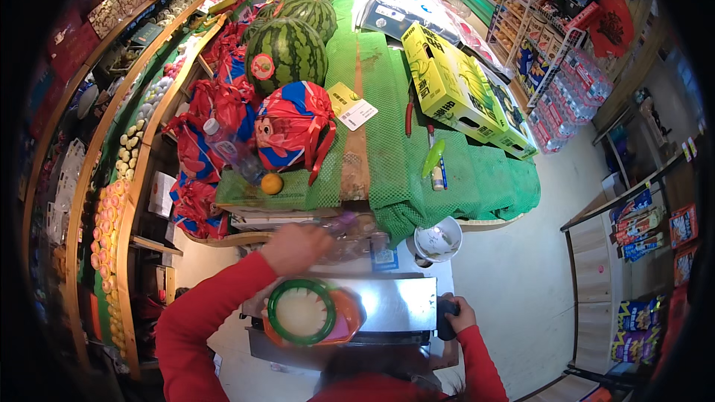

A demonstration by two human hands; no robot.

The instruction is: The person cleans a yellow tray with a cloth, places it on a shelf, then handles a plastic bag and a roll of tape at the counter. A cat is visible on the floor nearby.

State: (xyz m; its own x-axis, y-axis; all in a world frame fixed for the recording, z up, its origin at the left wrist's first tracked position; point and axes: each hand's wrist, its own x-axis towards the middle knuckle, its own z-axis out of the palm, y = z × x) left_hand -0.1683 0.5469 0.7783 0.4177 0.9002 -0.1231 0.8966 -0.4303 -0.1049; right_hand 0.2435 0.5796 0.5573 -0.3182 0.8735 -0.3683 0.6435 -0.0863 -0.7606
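Note:
My left hand (299, 247) is blurred and reaches over the back of a metal weighing platform (399, 301). Its fingertips are beside clear plastic packaging (352, 243) with a purple patch; I cannot tell whether they grip it. My right hand (462, 315) is closed around a black object (446, 319) at the platform's right end. On the platform's left part sits an orange plastic basket (353, 315). A green ring (301, 311), perhaps a tape roll, lies over the basket around a pale toothed piece.
Green netting (385, 151) covers the display ahead, bearing watermelons (286, 56), red-blue bags (293, 125), a plastic bottle (232, 151), an orange (272, 183), a yellow-green carton (452, 84) and a green-handled tool (433, 157). A white tub (438, 240) stands behind the platform. Fruit shelves (111, 223) line the left.

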